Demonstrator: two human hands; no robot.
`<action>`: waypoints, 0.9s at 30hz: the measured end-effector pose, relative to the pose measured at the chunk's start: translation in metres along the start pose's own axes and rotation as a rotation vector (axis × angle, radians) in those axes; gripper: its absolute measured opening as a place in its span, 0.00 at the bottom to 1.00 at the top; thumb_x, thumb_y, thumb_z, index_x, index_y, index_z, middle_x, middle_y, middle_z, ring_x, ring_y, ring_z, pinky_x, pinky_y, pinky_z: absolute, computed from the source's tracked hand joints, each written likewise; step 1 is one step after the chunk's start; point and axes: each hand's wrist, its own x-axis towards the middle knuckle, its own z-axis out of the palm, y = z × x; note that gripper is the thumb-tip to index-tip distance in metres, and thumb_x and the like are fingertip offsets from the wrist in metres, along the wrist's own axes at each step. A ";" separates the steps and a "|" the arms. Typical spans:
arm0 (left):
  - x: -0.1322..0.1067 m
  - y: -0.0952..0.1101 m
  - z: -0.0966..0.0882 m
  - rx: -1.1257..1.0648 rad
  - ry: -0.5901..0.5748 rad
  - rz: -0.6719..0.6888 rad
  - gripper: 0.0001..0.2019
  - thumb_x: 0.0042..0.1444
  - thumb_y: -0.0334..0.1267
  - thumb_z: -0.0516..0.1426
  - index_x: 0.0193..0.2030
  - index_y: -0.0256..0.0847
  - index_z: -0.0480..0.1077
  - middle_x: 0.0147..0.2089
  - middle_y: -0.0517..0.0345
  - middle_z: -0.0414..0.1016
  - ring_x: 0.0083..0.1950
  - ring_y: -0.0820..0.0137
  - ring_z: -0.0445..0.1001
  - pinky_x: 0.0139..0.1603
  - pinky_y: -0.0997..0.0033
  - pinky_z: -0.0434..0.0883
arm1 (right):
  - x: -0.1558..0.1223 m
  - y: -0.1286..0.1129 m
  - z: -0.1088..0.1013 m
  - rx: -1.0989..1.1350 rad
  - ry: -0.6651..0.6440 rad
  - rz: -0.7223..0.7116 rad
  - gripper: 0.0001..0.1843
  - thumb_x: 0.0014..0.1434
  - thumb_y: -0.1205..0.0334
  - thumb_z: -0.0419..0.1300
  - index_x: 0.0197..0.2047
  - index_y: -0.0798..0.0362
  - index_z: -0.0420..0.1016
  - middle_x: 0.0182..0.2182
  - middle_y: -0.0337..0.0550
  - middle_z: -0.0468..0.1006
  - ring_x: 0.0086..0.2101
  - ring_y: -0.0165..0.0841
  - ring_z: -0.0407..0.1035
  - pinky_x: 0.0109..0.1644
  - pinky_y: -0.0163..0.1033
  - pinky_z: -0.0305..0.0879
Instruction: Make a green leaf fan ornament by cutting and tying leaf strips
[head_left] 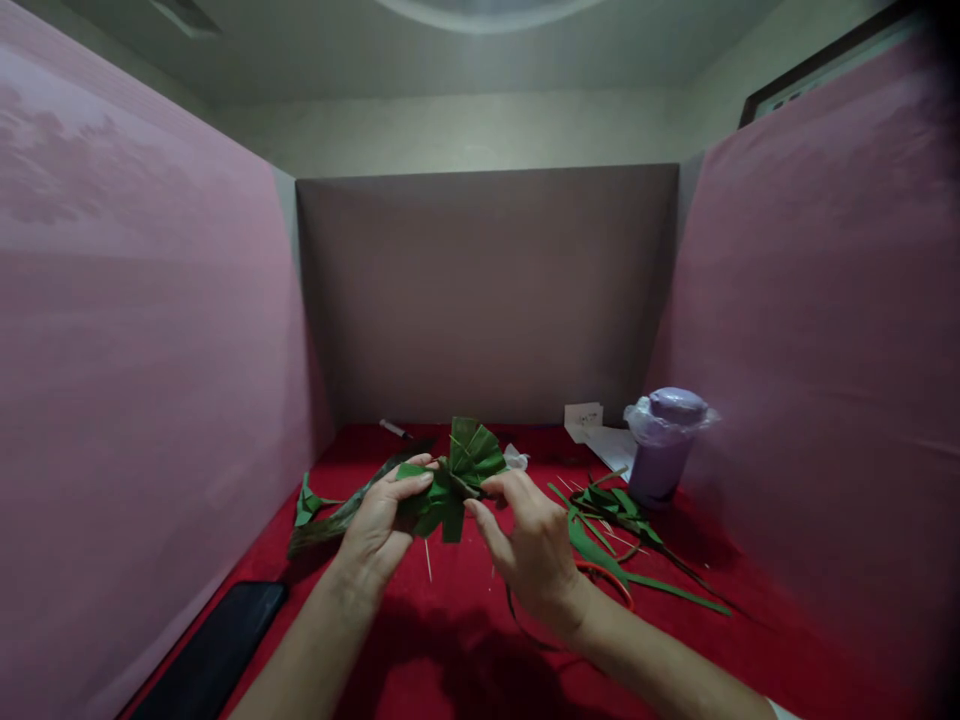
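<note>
Both my hands hold a folded green leaf piece [459,470] above the red cloth table [420,650]. My left hand [382,525] grips its left side, thumb and fingers pinched over the folds. My right hand [529,545] pinches the right side, fingers curled on the leaf near a thin stick poking from it. The leaf fans upward into several pleated strips.
More green leaf strips [615,520] and thin sticks lie to the right, beside a purple lidded cup [666,440] in a plastic bag. A folded leaf bit [307,503] and a long dark leaf lie at the left. A black phone [217,650] lies front left. Pink partitions enclose the table.
</note>
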 end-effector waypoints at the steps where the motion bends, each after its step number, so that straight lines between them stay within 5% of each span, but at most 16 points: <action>1: -0.002 0.001 0.001 -0.009 -0.003 -0.007 0.13 0.45 0.19 0.56 0.37 0.34 0.70 0.34 0.53 0.78 0.32 0.69 0.77 0.36 0.70 0.74 | -0.001 -0.001 -0.002 0.001 -0.005 0.003 0.04 0.59 0.62 0.55 0.36 0.52 0.67 0.31 0.43 0.72 0.32 0.34 0.67 0.36 0.37 0.62; 14: -0.005 0.005 0.020 -0.072 -0.046 0.018 0.10 0.47 0.20 0.55 0.35 0.34 0.71 0.32 0.54 0.77 0.33 0.70 0.77 0.38 0.69 0.74 | 0.002 -0.006 -0.006 0.123 0.091 0.052 0.03 0.59 0.64 0.55 0.37 0.52 0.69 0.30 0.40 0.74 0.31 0.31 0.68 0.37 0.36 0.62; 20: -0.003 0.006 0.021 -0.042 -0.028 0.178 0.07 0.46 0.27 0.60 0.34 0.37 0.71 0.35 0.55 0.76 0.35 0.69 0.76 0.35 0.71 0.72 | 0.017 0.001 -0.008 0.064 0.132 0.075 0.04 0.58 0.63 0.55 0.35 0.53 0.70 0.29 0.41 0.75 0.30 0.32 0.69 0.34 0.35 0.62; 23: -0.004 0.007 0.019 -0.030 0.076 0.246 0.05 0.47 0.30 0.60 0.33 0.38 0.71 0.32 0.59 0.75 0.31 0.75 0.73 0.30 0.79 0.69 | 0.026 0.008 -0.010 -0.002 0.161 0.062 0.05 0.58 0.62 0.55 0.35 0.53 0.71 0.29 0.41 0.75 0.28 0.31 0.69 0.33 0.34 0.61; 27: -0.044 0.020 0.030 -0.007 0.126 0.516 0.10 0.44 0.24 0.60 0.34 0.40 0.72 0.32 0.63 0.74 0.31 0.80 0.72 0.35 0.84 0.69 | 0.034 0.017 -0.014 -0.064 0.170 0.022 0.05 0.57 0.62 0.56 0.35 0.53 0.71 0.29 0.40 0.76 0.29 0.31 0.70 0.35 0.35 0.62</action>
